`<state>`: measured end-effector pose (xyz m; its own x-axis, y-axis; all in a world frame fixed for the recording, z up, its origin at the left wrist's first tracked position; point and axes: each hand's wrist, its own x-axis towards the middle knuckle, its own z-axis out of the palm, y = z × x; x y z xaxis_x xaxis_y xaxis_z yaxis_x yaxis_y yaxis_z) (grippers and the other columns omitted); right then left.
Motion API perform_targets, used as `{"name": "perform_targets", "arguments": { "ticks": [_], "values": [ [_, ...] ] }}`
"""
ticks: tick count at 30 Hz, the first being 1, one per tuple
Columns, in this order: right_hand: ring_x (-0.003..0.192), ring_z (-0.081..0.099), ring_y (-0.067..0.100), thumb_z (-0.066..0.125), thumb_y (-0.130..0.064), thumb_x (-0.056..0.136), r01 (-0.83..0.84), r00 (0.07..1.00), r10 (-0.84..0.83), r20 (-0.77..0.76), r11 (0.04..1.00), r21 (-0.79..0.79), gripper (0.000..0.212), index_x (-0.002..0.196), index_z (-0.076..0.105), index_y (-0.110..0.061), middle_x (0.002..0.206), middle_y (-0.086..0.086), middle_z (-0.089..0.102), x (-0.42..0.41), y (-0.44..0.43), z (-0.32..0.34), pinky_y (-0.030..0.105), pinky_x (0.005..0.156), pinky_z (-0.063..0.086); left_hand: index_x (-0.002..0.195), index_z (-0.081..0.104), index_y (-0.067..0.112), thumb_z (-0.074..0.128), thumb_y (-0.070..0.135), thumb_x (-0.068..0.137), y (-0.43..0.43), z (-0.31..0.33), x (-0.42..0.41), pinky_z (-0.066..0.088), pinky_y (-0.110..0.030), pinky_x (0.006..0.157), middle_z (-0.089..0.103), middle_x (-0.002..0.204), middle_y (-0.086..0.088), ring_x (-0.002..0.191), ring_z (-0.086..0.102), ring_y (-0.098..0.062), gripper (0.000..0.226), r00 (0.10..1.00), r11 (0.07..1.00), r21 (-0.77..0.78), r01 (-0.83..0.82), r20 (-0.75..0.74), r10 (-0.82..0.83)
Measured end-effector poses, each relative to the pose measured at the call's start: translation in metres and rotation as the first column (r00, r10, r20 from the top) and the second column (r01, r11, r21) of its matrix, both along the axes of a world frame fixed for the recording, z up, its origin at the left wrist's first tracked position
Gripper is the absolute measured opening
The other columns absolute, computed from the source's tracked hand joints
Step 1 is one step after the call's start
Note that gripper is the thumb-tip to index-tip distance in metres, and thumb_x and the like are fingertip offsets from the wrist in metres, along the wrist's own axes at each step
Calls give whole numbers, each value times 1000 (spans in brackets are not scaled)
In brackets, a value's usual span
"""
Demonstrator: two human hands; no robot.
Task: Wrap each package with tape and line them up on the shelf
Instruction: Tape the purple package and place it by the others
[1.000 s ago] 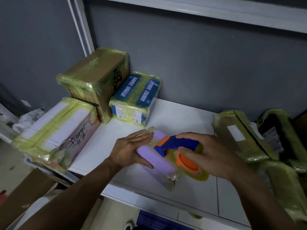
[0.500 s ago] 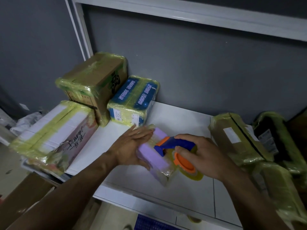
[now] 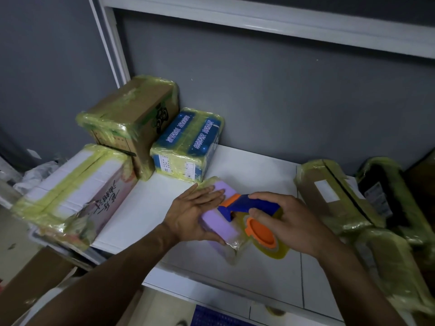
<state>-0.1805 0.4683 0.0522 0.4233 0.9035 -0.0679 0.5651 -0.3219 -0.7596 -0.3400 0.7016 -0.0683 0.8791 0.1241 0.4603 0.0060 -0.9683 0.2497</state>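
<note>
Head view: a purple package (image 3: 220,228), partly wrapped in clear yellowish tape, lies on the white shelf (image 3: 247,165) near its front edge. The left grip (image 3: 195,215) lies flat on the package's top, fingers straight and pressing down, thumb along the near side. The right grip (image 3: 289,222) is curled round the blue handle of a tape dispenser (image 3: 237,207), whose orange-tipped nose touches the package's top just beside the left fingertips. Its yellowish tape roll (image 3: 277,251) hangs at the package's right side.

At back left stand a taped cardboard box (image 3: 131,118) and a taped blue box (image 3: 188,144), side by side. A taped white box (image 3: 77,191) lies in front of them. More taped packages, one a brown parcel (image 3: 329,196), crowd the right.
</note>
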Motion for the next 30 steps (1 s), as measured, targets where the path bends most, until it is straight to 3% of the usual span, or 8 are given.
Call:
{"name": "perform_targets", "arguments": {
  "ticks": [3,7,11,17,23,27,30],
  "values": [
    [111,66,1,62,-56,94,-6,1000,6,-11,1000,4,33,126,64,-48,119,-23,70,1,-5,2,35,94,57,146,54,22,66,89,64,0,-1,2,36,-47,119,47,154,6,145,40,-11,107,1000,1000,11,7,-3,-7],
    [112,65,0,62,-60,91,3,999,-3,-41,1000,13,38,128,63,-50,119,-24,70,0,-14,2,34,95,57,144,57,21,69,88,63,-1,0,5,38,-47,117,50,152,6,143,44,-12,106,1000,1000,12,14,20,-15],
    [113,65,2,65,-51,96,20,997,-19,-68,1000,11,36,132,63,-46,122,-22,70,1,-22,0,34,95,57,142,59,20,68,89,63,-2,1,7,41,-47,115,51,151,6,142,46,-12,105,1000,1000,24,18,18,-19],
    [108,66,-3,61,-67,86,34,999,-33,-42,999,23,48,131,62,-49,117,-26,70,-2,-32,-7,20,86,56,142,59,19,71,87,62,2,0,9,41,-46,115,52,150,4,141,47,-13,106,999,999,36,32,5,-32],
    [109,68,-1,67,-58,88,52,991,-39,-126,993,102,41,128,63,-51,118,-26,71,-16,-26,-25,13,87,53,146,55,21,65,90,67,15,-2,-8,38,-47,116,48,154,6,145,41,-10,105,1000,999,38,12,-21,-11],
    [106,67,-5,65,-59,89,32,995,-20,-100,993,117,34,122,61,-61,116,-30,70,-29,-5,-28,9,83,51,150,48,26,61,92,66,31,7,-27,24,-51,123,39,159,12,150,30,-5,108,990,998,63,-29,-136,37],
    [103,69,0,65,-55,90,24,998,-15,-67,990,142,30,119,63,-60,112,-25,72,-32,9,-30,17,83,55,156,36,30,59,95,60,39,19,-35,5,-54,126,26,164,17,152,15,2,118,962,997,-14,-75,-263,69]
  ]
}}
